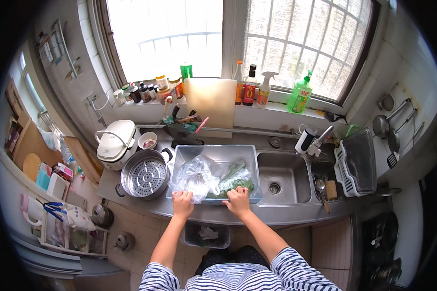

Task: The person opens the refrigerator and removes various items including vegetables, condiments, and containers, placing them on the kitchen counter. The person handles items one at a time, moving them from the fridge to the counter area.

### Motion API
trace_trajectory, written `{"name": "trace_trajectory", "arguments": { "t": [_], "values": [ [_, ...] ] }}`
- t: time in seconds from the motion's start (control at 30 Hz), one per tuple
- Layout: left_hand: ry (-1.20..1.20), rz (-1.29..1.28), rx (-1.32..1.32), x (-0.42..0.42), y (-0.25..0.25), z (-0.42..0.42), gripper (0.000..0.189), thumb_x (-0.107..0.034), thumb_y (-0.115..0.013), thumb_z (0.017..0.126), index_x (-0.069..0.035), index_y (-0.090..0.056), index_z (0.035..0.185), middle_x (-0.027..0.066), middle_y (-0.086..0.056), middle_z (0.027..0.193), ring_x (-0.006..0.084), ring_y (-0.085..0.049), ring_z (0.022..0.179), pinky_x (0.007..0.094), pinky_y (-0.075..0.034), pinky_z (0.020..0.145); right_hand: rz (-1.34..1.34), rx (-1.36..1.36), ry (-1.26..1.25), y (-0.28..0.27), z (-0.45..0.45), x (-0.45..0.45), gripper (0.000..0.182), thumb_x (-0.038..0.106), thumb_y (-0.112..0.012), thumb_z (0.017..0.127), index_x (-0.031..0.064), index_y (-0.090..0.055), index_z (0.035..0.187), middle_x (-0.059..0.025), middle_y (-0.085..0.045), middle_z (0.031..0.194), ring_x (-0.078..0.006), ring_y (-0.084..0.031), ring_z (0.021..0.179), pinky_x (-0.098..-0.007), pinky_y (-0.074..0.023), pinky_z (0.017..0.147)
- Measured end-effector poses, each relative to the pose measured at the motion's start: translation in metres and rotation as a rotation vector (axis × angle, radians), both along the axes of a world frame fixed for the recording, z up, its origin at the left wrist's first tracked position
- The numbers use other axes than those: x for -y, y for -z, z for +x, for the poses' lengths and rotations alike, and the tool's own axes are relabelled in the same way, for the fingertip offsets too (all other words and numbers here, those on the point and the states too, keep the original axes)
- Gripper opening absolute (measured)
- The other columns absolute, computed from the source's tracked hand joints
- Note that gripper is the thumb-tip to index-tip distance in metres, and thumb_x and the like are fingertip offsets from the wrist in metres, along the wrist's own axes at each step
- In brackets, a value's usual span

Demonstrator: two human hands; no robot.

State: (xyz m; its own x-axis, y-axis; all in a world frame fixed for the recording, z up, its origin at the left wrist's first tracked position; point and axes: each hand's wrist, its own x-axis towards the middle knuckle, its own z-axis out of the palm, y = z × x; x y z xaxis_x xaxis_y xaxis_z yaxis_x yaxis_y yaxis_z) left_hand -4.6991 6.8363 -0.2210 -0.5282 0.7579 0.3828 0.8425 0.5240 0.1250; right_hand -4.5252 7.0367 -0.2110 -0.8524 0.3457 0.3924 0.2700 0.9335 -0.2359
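A clear plastic bin [215, 146] stands on the steel counter, left of the sink. Inside it, a crumpled clear plastic bag [196, 175] fills the left half, its contents hard to make out. Leafy greens [236, 175], partly under clear film, lie in the right half. My left hand [183, 203] is curled over the bin's front rim at the left, touching the bag's edge. Farther right, my right hand [239, 202] grips the same rim, fingers over the edge beside the greens.
Left of the bin stand a steel steamer pot [145, 174], a white cooker [117, 142] and a small bowl [148, 139]. A knife holder [182, 129] and cutting board [211, 103] are behind. The sink [287, 182] adjoins on the right; a lined bin [207, 238] sits below.
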Motion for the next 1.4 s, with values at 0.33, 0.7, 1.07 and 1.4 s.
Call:
{"name": "trace_trajectory", "arguments": {
  "t": [0.33, 0.7, 1.07, 1.4],
  "values": [
    [-0.364, 0.175, 0.019, 0.096, -0.067, 0.074, 0.089, -0.017, -0.070, 0.073, -0.013, -0.025, 0.150, 0.0153, -0.022, 0.156, 0.0358, -0.025, 0.141, 0.0531, -0.024, 0.111, -0.147, -0.335, -0.246, -0.030, -0.004, 0.062, 0.048, 0.018, -0.077, 0.074, 0.0075, -0.051, 0.113, -0.0139, -0.048, 0.113, -0.0342, -0.042, 0.110, -0.0499, -0.0295, 0.099],
    [-1.012, 0.289, 0.247, 0.309, -0.074, 0.261, 0.073, -0.011, -0.067, 0.076, -0.008, -0.034, 0.141, 0.0197, -0.023, 0.154, 0.0415, -0.028, 0.139, 0.0524, -0.027, 0.111, -0.672, -0.143, -1.137, -0.064, 0.042, 0.344, 0.031, 0.001, -0.068, 0.073, 0.0045, -0.054, 0.101, -0.0173, -0.050, 0.106, -0.0341, -0.046, 0.099, -0.0425, -0.0391, 0.087],
    [-1.392, 0.360, 0.288, 0.594, -0.058, 0.376, 0.074, -0.019, -0.071, 0.077, -0.003, -0.034, 0.139, 0.0232, -0.025, 0.148, 0.0436, -0.029, 0.135, 0.0522, -0.031, 0.107, -0.790, 0.111, -1.498, -0.079, 0.083, 0.667, 0.024, -0.002, -0.065, 0.075, 0.0028, -0.057, 0.097, -0.0161, -0.048, 0.104, -0.0322, -0.048, 0.100, -0.0398, -0.0411, 0.089],
    [-1.412, 0.442, 0.154, 0.828, -0.092, 0.342, 0.071, -0.019, -0.074, 0.075, -0.001, -0.039, 0.135, 0.0251, -0.031, 0.142, 0.0450, -0.032, 0.131, 0.0512, -0.032, 0.107, -0.867, 0.122, -1.540, -0.095, 0.053, 0.918, 0.016, 0.002, -0.066, 0.077, 0.0036, -0.061, 0.092, -0.0148, -0.046, 0.107, -0.0311, -0.046, 0.104, -0.0395, -0.0391, 0.093]
  ]
}}
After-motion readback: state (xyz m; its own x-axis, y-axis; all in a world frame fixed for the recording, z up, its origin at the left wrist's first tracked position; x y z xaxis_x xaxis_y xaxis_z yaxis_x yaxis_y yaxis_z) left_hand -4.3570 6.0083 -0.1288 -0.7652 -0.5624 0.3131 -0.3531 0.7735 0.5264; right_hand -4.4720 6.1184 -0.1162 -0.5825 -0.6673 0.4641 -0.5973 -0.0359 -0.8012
